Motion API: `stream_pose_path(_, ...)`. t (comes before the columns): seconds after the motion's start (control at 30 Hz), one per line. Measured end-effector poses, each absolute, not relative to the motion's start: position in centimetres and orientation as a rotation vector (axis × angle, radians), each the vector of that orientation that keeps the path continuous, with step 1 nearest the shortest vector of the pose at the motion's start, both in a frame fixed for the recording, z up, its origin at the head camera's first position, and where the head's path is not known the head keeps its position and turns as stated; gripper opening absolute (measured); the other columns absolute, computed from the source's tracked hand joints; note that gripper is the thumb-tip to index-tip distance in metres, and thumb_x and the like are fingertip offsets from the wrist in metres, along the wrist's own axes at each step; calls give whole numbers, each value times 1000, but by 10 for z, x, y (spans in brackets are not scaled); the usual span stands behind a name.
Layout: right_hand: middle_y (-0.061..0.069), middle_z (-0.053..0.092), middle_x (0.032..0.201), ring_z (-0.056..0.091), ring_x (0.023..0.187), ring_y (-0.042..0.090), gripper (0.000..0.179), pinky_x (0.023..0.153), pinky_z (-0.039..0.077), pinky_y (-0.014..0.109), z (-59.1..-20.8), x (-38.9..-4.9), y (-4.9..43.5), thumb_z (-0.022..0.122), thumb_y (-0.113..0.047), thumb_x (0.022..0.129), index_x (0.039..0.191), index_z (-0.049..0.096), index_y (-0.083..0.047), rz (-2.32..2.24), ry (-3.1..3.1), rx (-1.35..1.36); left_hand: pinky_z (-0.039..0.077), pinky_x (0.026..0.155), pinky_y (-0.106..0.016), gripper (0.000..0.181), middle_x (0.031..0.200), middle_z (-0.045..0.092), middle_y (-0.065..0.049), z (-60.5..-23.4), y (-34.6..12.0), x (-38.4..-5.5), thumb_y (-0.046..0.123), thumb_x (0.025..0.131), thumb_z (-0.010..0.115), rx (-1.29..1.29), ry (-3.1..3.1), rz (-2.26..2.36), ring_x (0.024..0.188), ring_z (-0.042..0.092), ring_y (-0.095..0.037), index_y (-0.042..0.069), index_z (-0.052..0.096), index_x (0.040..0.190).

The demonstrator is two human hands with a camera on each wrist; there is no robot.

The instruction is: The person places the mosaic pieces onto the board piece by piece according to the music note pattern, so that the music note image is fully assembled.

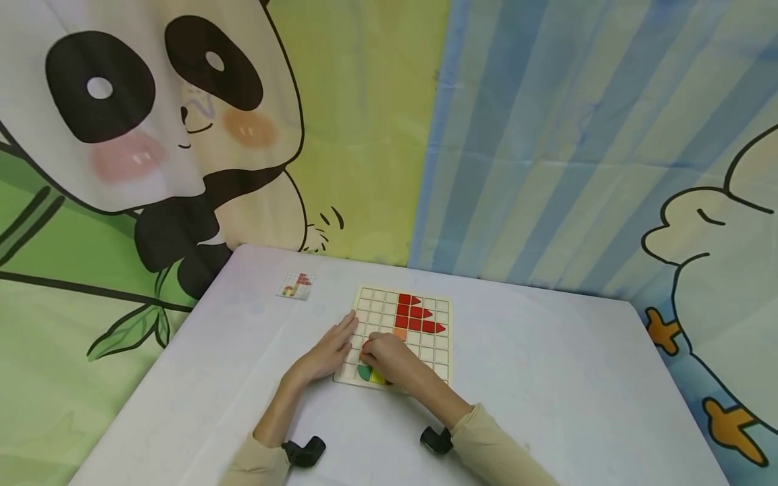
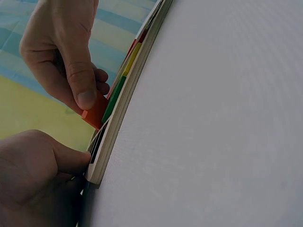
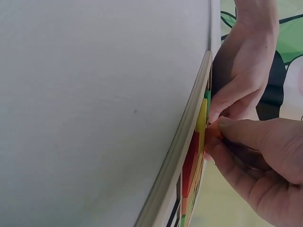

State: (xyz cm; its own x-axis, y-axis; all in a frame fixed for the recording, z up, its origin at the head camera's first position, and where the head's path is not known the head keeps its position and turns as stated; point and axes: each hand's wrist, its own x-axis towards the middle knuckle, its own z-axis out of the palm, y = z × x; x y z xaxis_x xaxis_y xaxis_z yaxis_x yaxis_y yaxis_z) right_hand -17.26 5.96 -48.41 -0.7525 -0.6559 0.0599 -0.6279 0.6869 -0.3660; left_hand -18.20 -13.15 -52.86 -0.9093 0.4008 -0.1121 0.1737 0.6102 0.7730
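Note:
A wooden grid board (image 1: 434,352) lies on the table, with red tiles (image 1: 416,324) forming stepped, pointed rows at its upper part. Below them sits an orange tile (image 1: 399,333). Near the front edge are a green tile (image 1: 364,372) and a yellow tile (image 1: 377,376). My right hand (image 1: 395,359) pinches an orange-red tile (image 2: 96,112) between thumb and fingers, tilted against the board by the green tile; whether it is seated in a cell, I cannot tell. My left hand (image 1: 328,349) rests along the board's left edge, fingers extended. Part of the board is hidden under the right hand.
A small pattern card (image 1: 296,286) with a coloured grid picture lies on the white table (image 1: 547,378), left of the board's far corner. Black wrist devices (image 1: 306,451) sit at both sleeves. A printed curtain (image 1: 358,135) hangs behind the table's far edge.

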Motion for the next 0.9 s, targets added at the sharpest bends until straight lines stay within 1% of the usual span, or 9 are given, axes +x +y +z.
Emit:
stream_pose_path(0.2,1,72,84,69,75,7,7,66,54,10,-488,-167,58,75,-7,94,89,80,-4,-498,2866,-1097,10,129,-61,58,174,9,-14,-529,-126,-180,6,109,42,473,2546,1197,160,10,-40,0,22,163)
stream_pose_path(0.33,2,72,84,71,76,8,9,64,52,9,-489,-164,59,74,-3,93,87,80,-4,-444,2905,-1132,12,129,-61,57,174,10,-15,-529,-125,-179,7,109,42,470,2559,1183,160,11,-41,0,23,163)
stream_pose_path(0.4,1,72,87,66,76,8,10,62,50,9,-488,-162,61,74,-5,93,85,80,-5,-417,2903,-1146,12,128,-62,57,174,10,-14,-530,-126,-178,7,109,42,463,2560,1184,160,11,-42,0,23,163)
stream_pose_path(0.5,1,69,90,53,74,10,12,60,43,11,-486,-159,67,74,-9,94,84,81,-7,-414,2874,-1160,12,128,-63,57,174,9,-13,-529,-127,-177,7,109,42,452,2558,1187,159,10,-43,1,23,163)
stream_pose_path(0.57,0,68,93,47,75,10,11,60,40,12,-486,-158,71,76,-14,94,87,82,-9,-450,2851,-1172,12,127,-64,57,174,9,-13,-529,-129,-177,7,109,42,445,2556,1192,159,10,-43,1,23,163)
stream_pose_path(0.67,-1,71,97,49,79,11,13,62,41,14,-487,-158,76,75,-19,96,94,83,-10,-477,2833,-1213,12,128,-63,57,175,8,-12,-529,-131,-178,8,109,42,436,2556,1185,160,9,-42,1,23,163)
stream_pose_path(0.8,-2,76,103,60,88,15,15,74,50,20,-486,-160,79,75,-24,96,100,82,-12,-448,2857,-1251,11,129,-61,58,175,7,-11,-529,-132,-181,10,110,41,443,2560,1163,160,8,-41,3,21,164)
stream_pose_path(0.9,-2,78,103,65,93,17,17,82,53,24,-484,-160,80,76,-26,95,102,82,-11,-436,2858,-1259,10,129,-61,58,175,8,-12,-529,-132,-182,10,110,41,442,2562,1163,160,8,-41,2,22,164)
